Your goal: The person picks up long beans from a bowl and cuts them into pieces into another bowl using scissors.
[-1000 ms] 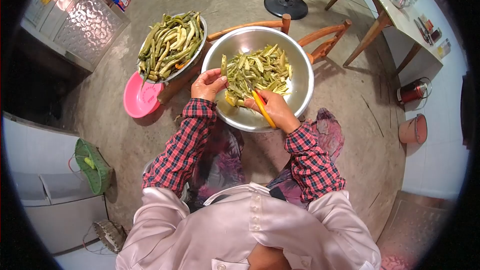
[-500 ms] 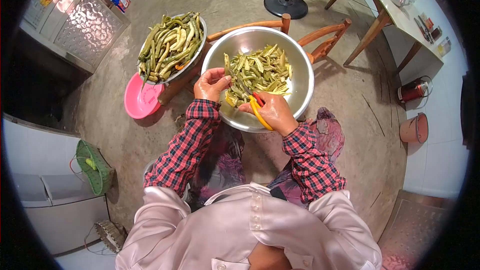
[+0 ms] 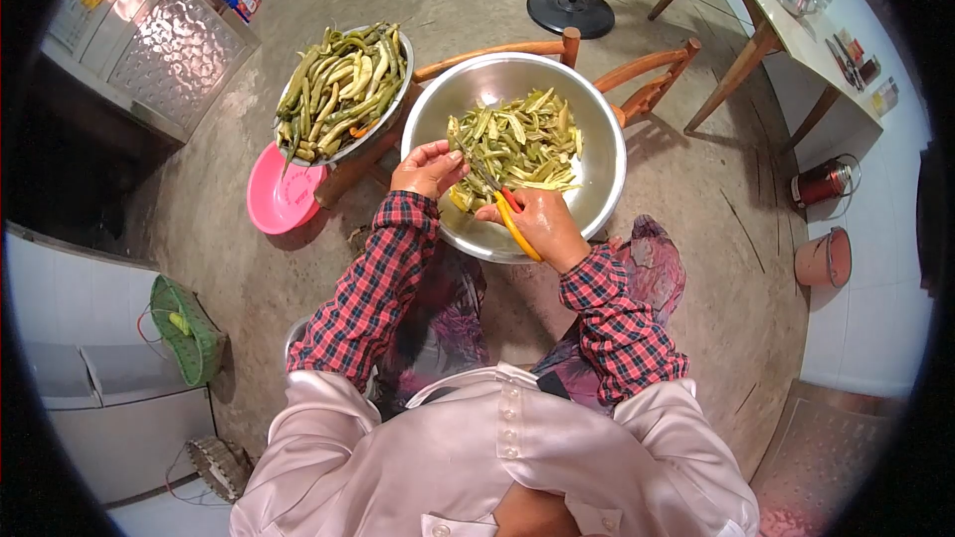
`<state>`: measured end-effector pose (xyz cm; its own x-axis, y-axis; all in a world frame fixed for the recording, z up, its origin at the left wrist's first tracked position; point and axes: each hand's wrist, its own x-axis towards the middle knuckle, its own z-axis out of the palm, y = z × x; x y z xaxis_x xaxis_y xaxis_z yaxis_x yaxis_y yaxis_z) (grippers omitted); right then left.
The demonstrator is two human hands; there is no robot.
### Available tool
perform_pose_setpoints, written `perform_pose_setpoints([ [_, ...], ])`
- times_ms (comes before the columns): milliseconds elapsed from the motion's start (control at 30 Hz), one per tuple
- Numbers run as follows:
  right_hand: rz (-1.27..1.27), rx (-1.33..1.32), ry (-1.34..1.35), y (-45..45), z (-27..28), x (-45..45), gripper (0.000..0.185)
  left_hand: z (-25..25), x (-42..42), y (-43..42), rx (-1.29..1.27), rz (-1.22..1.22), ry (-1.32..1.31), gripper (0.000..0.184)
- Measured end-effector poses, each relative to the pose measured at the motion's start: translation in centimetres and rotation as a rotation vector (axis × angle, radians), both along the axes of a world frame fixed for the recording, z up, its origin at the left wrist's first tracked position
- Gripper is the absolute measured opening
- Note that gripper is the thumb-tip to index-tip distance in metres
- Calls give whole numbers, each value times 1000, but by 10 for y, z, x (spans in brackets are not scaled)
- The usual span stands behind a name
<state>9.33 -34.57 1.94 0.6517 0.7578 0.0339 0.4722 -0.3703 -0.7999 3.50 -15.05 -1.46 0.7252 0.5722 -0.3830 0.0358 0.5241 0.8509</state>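
Observation:
A large metal bowl (image 3: 600, 164) holds a heap of cut green pieces (image 3: 522, 139). Over its left side, my left hand (image 3: 428, 171) pinches a green pod (image 3: 454, 131) between thumb and fingers. My right hand (image 3: 545, 226) is closed round scissors (image 3: 517, 229) with yellow and red handles, above the near part of the bowl. The blades point up and left toward my left hand; their tips are hard to make out against the pieces. To the left, a second bowl (image 3: 406, 52) is piled with whole long green pods (image 3: 338, 89).
A pink basin (image 3: 282, 201) stands below the pod bowl. Wooden chair backs (image 3: 647, 80) rise behind the metal bowl. Farther off are a black stand base (image 3: 569, 12) and a table (image 3: 796, 30). A red flask (image 3: 824, 182) and a bucket (image 3: 824, 259) stand at right.
My left hand has shifted slightly right and down, closer to the scissors. My right hand has turned a little, and the scissors with it. Less of the held pod shows above my fingers.

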Motion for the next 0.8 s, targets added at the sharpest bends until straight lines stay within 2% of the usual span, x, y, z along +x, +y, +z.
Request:
perform_pose_setpoints([
  [400, -53, 13, 60, 2, -2, -2, 50, 7, -3, 5, -131, -49, 21, 30],
  [567, -42, 16, 89, 2, -10, 1, 52, 5, -5, 5, -259, -83, 24, 30],
  [700, -44, -6, 83, 2, -11, 2, 49, 5, -7, 2, -258, -131, 28, 29],
  [800, -38, 33, 279, 4, -25, 6, 50, 4, -7, -1, -260, -148, 26, 26],
])
